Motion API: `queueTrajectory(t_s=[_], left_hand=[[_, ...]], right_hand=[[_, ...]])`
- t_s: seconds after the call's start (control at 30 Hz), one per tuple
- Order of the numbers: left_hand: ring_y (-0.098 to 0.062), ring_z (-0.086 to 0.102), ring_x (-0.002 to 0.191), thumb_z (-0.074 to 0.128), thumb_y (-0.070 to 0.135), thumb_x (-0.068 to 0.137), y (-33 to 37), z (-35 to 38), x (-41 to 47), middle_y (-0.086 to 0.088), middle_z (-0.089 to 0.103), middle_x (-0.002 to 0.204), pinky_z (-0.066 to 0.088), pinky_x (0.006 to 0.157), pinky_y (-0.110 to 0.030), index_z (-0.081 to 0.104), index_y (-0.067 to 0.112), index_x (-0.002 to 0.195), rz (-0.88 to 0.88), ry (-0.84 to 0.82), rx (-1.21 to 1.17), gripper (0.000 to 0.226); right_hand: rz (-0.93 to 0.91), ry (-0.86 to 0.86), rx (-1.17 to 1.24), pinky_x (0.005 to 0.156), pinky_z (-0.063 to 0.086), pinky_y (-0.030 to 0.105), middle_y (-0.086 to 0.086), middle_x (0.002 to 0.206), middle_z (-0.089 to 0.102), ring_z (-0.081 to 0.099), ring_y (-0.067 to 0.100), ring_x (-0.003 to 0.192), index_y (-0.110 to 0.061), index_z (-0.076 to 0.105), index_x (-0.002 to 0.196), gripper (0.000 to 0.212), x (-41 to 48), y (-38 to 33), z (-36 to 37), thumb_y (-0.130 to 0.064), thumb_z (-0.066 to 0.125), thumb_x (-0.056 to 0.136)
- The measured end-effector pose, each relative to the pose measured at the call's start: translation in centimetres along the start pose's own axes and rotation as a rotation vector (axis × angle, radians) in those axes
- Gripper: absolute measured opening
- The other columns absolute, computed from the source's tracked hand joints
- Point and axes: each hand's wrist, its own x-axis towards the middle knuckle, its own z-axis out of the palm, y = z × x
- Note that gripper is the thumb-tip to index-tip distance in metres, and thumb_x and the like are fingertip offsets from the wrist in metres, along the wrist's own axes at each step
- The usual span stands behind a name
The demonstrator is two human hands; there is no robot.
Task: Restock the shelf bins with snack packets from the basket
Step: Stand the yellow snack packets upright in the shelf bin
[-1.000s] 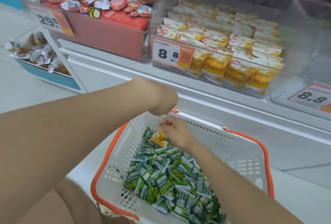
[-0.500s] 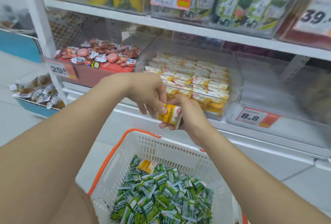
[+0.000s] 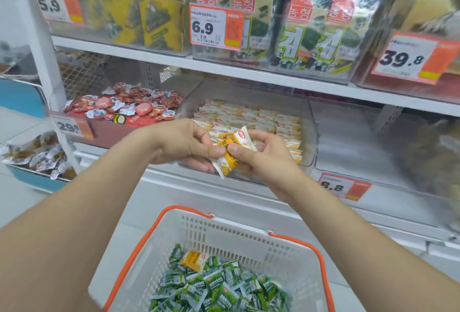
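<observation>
1. Now both your hands are up out of the white plastic shopping basket with orange handles (image 3: 225,233). A second ago the right one was down among the packets; half a second ago the pair had just reached shelf height.
2. Left hand (image 3: 183,146): thumb and curled fingers pinch the lower left end of the small yellow-and-white foil snack packet (image 3: 231,149).
3. Right hand (image 3: 265,161): thumb on top and fingers curled underneath, pinching the same packet from the right. So it's a two-handed hold, with neither hand spread.
4. The packet hangs tilted in the air between your hands, with its white end and red logo pointing up and right. It is just in front of the clear plastic shelf bin (image 3: 312,137), which is stocked with matching yellow packets (image 3: 251,118). It isn't inside yet.
5. The basket is below you, holding a pile of green foil packets (image 3: 219,291). One more yellow packet (image 3: 193,260) lies on top at the far left of the pile.
6. Meaning: the pick looks done and placing is the step in hand. You seem to be squaring the packet up first.
7. Progress: I'd say early, because the basket is still heavily loaded.
8. Next, lift over the bin's front wall and lay the packet on the rows. Let one hand go first, or it may snag or drop short.
9. The neighbouring clear bin above the orange 8.8 price tag (image 3: 336,187) is too blurred to tell what it holds.
</observation>
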Motion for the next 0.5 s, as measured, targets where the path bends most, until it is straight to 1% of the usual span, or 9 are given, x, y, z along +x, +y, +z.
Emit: queueTrajectory(t_s=[0.03, 0.1, 0.17, 0.23, 0.3, 0.37, 0.4, 0.43, 0.5], left_hand=[[-0.024, 0.079, 0.079, 0.084, 0.017, 0.071, 0.0, 0.0, 0.0, -0.026, 0.075, 0.091, 0.061, 0.060, -0.019, 0.060, 0.007, 0.076, -0.007, -0.006, -0.021, 0.027], [-0.024, 0.079, 0.082, 0.085, 0.017, 0.072, 0.1, 0.0, 0.3, -0.028, 0.076, 0.095, 0.061, 0.060, -0.019, 0.059, 0.008, 0.080, 0.010, 0.015, -0.046, 0.029], [-0.022, 0.079, 0.081, 0.085, 0.019, 0.077, 0.3, 0.3, 0.5, -0.027, 0.076, 0.096, 0.060, 0.062, -0.018, 0.060, 0.007, 0.086, 0.062, 0.050, -0.081, 0.030], [-0.019, 0.079, 0.077, 0.084, 0.021, 0.083, 0.9, 0.8, 0.5, -0.026, 0.077, 0.094, 0.059, 0.060, -0.017, 0.060, 0.006, 0.095, 0.078, 0.086, -0.126, 0.031], [-0.016, 0.077, 0.067, 0.087, 0.026, 0.082, 1.4, 0.8, 0.2, -0.020, 0.078, 0.086, 0.056, 0.051, -0.017, 0.062, 0.004, 0.105, 0.058, 0.145, -0.055, 0.039], [-0.013, 0.070, 0.059, 0.093, 0.038, 0.076, 1.4, 0.0, 0.6, -0.008, 0.078, 0.075, 0.050, 0.046, -0.022, 0.071, 0.010, 0.101, 0.125, 0.319, 0.169, 0.043], [-0.012, 0.068, 0.061, 0.094, 0.042, 0.074, 1.2, -0.7, 1.1, -0.001, 0.076, 0.072, 0.048, 0.051, -0.024, 0.075, 0.015, 0.092, 0.204, 0.453, 0.284, 0.038], [-0.011, 0.067, 0.067, 0.092, 0.043, 0.076, 0.9, -1.4, 1.7, 0.006, 0.073, 0.072, 0.046, 0.057, -0.026, 0.075, 0.020, 0.085, 0.279, 0.596, 0.403, 0.030], [-0.015, 0.064, 0.084, 0.080, 0.034, 0.086, 0.2, -2.6, 2.8, 0.011, 0.066, 0.083, 0.042, 0.067, -0.031, 0.070, 0.028, 0.082, 0.341, 0.825, 0.679, 0.013]], right_hand=[[0.011, 0.038, 0.085, 0.065, 0.056, 0.026, 0.016, 0.101, 0.078, 0.073, 0.019, 0.079, -0.006, 0.067, 0.124, 0.042, 0.0, 0.0, 0.3, -0.012, 0.084, 0.085], [0.046, 0.114, 0.281, 0.056, 0.052, 0.021, 0.010, 0.093, 0.077, 0.069, 0.012, 0.066, 0.000, 0.066, 0.124, 0.045, 0.2, 0.3, 0.9, -0.014, 0.085, 0.085], [0.088, 0.153, 0.386, 0.051, 0.047, 0.017, 0.000, 0.079, 0.072, 0.062, 0.005, 0.057, -0.002, 0.071, 0.112, 0.028, 0.2, 0.5, 1.6, -0.018, 0.079, 0.091], [0.111, 0.167, 0.310, 0.061, 0.045, 0.020, -0.007, 0.081, 0.073, 0.062, 0.005, 0.067, -0.012, 0.072, 0.107, 0.023, 0.3, 0.8, 2.1, -0.029, 0.077, 0.093], [0.069, 0.189, 0.197, 0.068, 0.049, 0.023, -0.003, 0.093, 0.078, 0.068, 0.007, 0.079, -0.009, 0.068, 0.119, 0.034, 0.8, 0.8, 2.4, -0.031, 0.076, 0.094], [-0.027, 0.261, 0.040, 0.070, 0.058, 0.026, 0.000, 0.094, 0.079, 0.071, 0.006, 0.080, -0.005, 0.064, 0.124, 0.042, 2.1, 0.5, 2.2, -0.030, 0.077, 0.093], [-0.058, 0.318, -0.071, 0.075, 0.061, 0.030, -0.001, 0.093, 0.078, 0.072, 0.006, 0.081, -0.008, 0.061, 0.127, 0.050, 2.8, 0.1, 2.0, -0.034, 0.081, 0.090], [-0.071, 0.373, -0.159, 0.080, 0.061, 0.035, -0.003, 0.092, 0.076, 0.072, 0.008, 0.082, -0.010, 0.058, 0.132, 0.060, 3.7, -0.2, 1.7, -0.038, 0.084, 0.086], [-0.058, 0.413, -0.238, 0.078, 0.059, 0.034, -0.006, 0.095, 0.070, 0.070, 0.012, 0.085, -0.013, 0.058, 0.136, 0.064, 5.9, -0.7, 1.4, -0.038, 0.086, 0.084]])
